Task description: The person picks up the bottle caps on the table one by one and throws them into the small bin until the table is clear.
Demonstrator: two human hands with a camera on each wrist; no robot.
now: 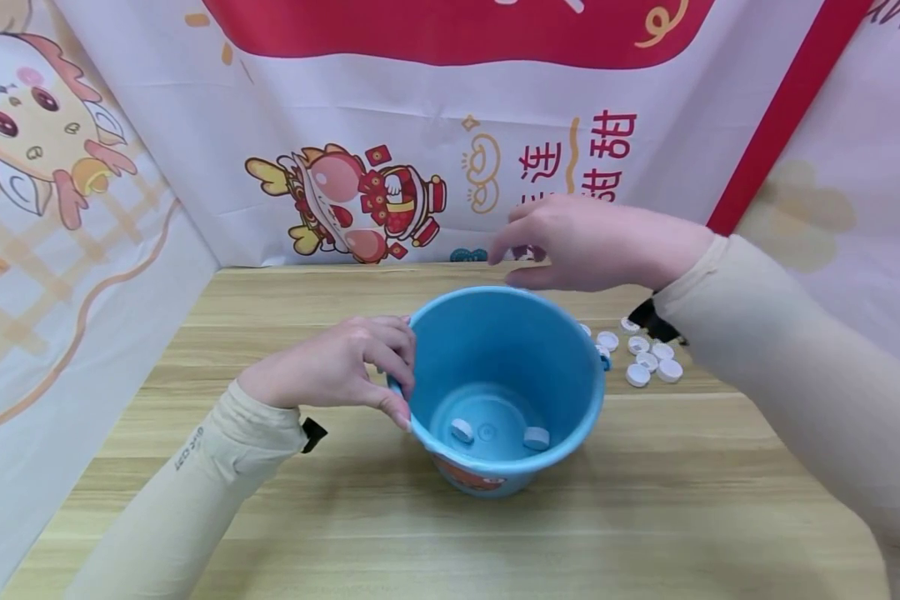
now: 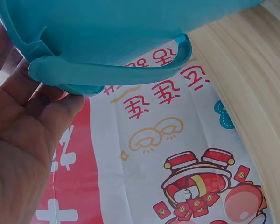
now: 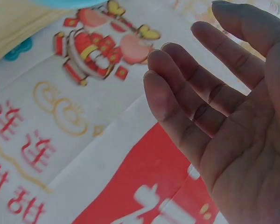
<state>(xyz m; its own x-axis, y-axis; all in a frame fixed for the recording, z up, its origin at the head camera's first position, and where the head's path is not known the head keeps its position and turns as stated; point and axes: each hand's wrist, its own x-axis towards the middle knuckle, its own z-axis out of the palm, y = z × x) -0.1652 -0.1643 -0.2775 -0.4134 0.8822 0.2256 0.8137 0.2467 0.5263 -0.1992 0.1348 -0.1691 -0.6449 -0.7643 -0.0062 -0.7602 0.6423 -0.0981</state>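
A blue plastic bucket [image 1: 495, 346] stands upright on the table. My left hand [image 1: 352, 358] grips its left rim, thumb and fingers either side of the edge. In the left wrist view the bucket's handle [image 2: 121, 73] hangs by those fingers. Two white bottle caps, a left one [image 1: 462, 431] and a right one [image 1: 537, 438], lie on the bucket's bottom. Above the far rim, my right hand [image 1: 570, 246] hovers with fingers loosely bent; the right wrist view shows nothing in its palm [image 3: 252, 154]. Several loose white caps [image 1: 638, 375] lie on the table right of the bucket.
The wooden table [image 1: 330, 517] ends at the back against a printed cloth [image 1: 390, 100] with red and cartoon patterns. Another printed cloth [image 1: 37, 275] hangs along the left side. My right forearm [image 1: 795, 358] passes over the table's right part, near the loose caps.
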